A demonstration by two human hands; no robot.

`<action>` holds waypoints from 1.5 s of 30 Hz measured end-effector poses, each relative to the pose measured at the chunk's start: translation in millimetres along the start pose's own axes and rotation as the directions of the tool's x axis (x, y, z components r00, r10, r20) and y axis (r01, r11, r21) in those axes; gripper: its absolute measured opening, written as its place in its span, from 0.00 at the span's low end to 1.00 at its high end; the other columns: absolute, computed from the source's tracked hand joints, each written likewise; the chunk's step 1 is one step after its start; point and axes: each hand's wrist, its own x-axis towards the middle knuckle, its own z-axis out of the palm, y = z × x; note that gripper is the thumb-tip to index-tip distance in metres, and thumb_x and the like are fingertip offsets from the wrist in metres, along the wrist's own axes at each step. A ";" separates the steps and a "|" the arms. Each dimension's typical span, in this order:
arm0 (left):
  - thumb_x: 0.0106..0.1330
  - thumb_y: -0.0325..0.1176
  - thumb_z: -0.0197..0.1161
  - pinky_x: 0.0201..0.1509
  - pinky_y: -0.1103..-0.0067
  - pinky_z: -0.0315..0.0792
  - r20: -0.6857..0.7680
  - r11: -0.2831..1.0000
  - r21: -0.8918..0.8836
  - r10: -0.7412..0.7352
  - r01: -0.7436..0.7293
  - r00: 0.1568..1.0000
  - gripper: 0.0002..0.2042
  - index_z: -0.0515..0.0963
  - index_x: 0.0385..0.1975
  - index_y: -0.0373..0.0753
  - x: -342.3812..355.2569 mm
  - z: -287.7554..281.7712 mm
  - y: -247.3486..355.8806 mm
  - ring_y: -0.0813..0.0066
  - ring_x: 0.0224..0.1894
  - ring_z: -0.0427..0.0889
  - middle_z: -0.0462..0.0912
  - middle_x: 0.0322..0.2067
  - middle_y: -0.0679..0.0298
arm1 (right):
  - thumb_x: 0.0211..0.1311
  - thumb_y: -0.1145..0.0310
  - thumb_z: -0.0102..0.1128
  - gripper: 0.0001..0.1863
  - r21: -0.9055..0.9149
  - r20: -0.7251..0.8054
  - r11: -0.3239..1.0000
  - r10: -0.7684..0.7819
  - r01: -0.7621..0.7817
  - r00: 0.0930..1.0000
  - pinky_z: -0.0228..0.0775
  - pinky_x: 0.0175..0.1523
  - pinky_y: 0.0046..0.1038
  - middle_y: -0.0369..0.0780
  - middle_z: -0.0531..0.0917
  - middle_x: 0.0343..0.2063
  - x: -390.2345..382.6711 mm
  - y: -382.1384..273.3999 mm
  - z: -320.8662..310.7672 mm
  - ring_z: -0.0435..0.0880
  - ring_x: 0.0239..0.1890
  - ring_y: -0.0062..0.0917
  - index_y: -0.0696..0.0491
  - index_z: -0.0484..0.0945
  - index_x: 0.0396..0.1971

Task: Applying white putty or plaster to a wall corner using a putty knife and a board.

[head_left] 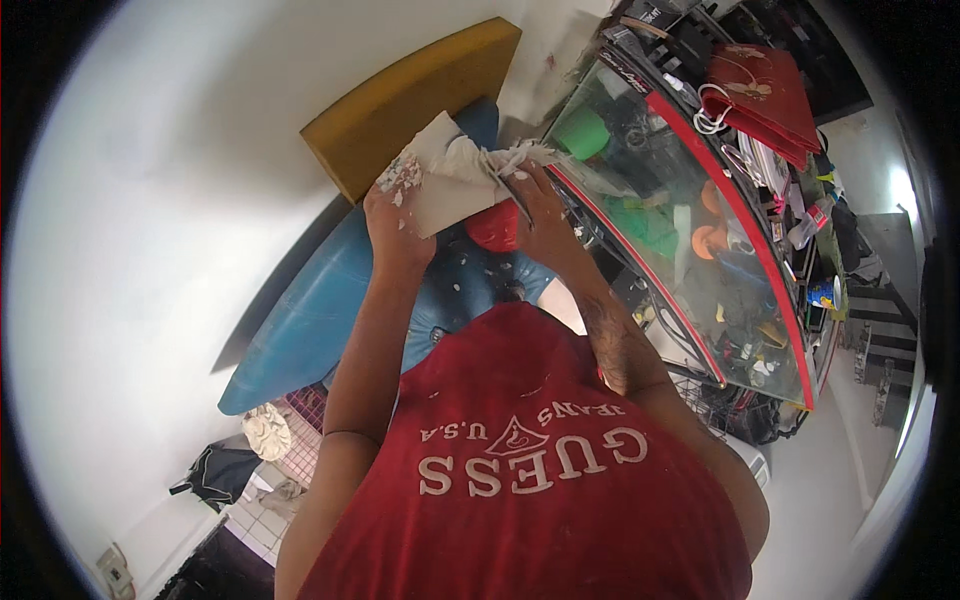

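Note:
My left hand (398, 228) grips the left side of a cream-coloured board (450, 200) with white paste and crumbly bits on it. My right hand (541, 222) is closed on a thin grey metal scraper (506, 183) at the board's right edge, where a clump of shredded white material sticks out. A red rounded object (490, 235) shows beneath the board, above a blue padded seat (290, 310) dotted with white flecks.
A mustard foam cushion (400, 90) leans at the wall behind. On the right stands a red-trimmed glass case (740, 330) with clutter and a red bag (760, 100) on top. Dark cloth (220, 470) and tiled surfaces lie lower left; steps (880, 350) show far right.

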 end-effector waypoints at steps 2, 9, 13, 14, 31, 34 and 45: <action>0.53 0.25 0.47 0.36 0.78 0.70 -0.009 0.998 0.069 0.014 -0.013 1.000 0.11 0.66 0.37 0.34 -3.4 -0.4 1.2 0.73 0.33 0.73 0.71 0.34 0.62 | 0.38 0.84 0.43 0.21 -0.159 0.127 0.982 0.118 -0.098 0.985 0.56 0.51 0.29 0.48 0.65 0.44 -19.5 28.6 13.3 0.63 0.48 0.40 0.58 0.65 0.39; 0.55 0.26 0.47 0.36 0.79 0.70 0.038 0.977 0.196 0.081 -0.087 0.996 0.09 0.66 0.35 0.34 2.3 0.3 5.7 0.72 0.35 0.73 0.71 0.33 0.63 | 0.42 0.81 0.43 0.17 0.056 -0.044 0.903 0.429 -0.427 0.902 0.60 0.46 0.28 0.50 0.69 0.39 -30.9 38.1 -15.0 0.68 0.43 0.41 0.60 0.65 0.38; 0.56 0.26 0.44 0.33 0.81 0.70 -0.089 0.981 0.183 0.081 -0.063 0.993 0.06 0.66 0.32 0.34 11.2 -8.7 -9.6 0.76 0.32 0.72 0.71 0.30 0.65 | 0.40 0.80 0.47 0.17 -0.190 0.005 0.956 0.227 -0.221 0.974 0.61 0.44 0.31 0.48 0.70 0.39 5.0 -25.1 -60.6 0.70 0.40 0.39 0.60 0.67 0.37; 0.56 0.26 0.43 0.32 0.82 0.69 -0.126 0.984 0.161 0.100 -0.079 0.987 0.06 0.66 0.30 0.34 9.8 -4.5 -12.7 0.77 0.30 0.72 0.71 0.29 0.65 | 0.39 0.80 0.48 0.16 -0.295 0.079 0.952 0.110 -0.082 0.991 0.64 0.40 0.31 0.47 0.71 0.37 7.5 -36.1 -63.1 0.72 0.36 0.40 0.59 0.69 0.34; 0.58 0.29 0.45 0.28 0.85 0.63 0.012 0.854 0.432 0.317 -0.291 0.948 0.10 0.70 0.25 0.29 -5.5 -11.4 -32.4 0.84 0.24 0.66 0.72 0.22 0.65 | 0.32 0.76 0.51 0.15 -0.361 0.261 0.906 -0.128 0.220 0.957 0.68 0.31 0.25 0.37 0.72 0.30 3.1 -44.6 -8.7 0.74 0.30 0.27 0.54 0.71 0.29; 0.58 0.29 0.44 0.28 0.86 0.63 0.018 0.856 0.436 0.299 -0.277 0.954 0.10 0.70 0.26 0.28 0.2 -22.0 -30.1 0.84 0.25 0.66 0.72 0.23 0.66 | 0.32 0.76 0.50 0.14 -0.344 0.317 0.909 -0.123 0.234 0.941 0.68 0.32 0.25 0.37 0.72 0.31 2.2 -46.6 -6.9 0.73 0.31 0.28 0.53 0.72 0.27; 0.45 0.27 0.50 0.46 0.69 0.61 0.605 -0.486 0.771 0.357 -0.412 0.712 0.17 0.65 0.37 0.29 8.9 -68.0 18.0 0.53 0.41 0.67 0.70 0.35 0.47 | 0.42 0.71 0.56 0.14 0.260 0.218 0.869 0.371 -0.420 0.903 0.60 0.44 0.24 0.45 0.73 0.37 7.6 -35.1 -45.2 0.73 0.37 0.28 0.59 0.71 0.33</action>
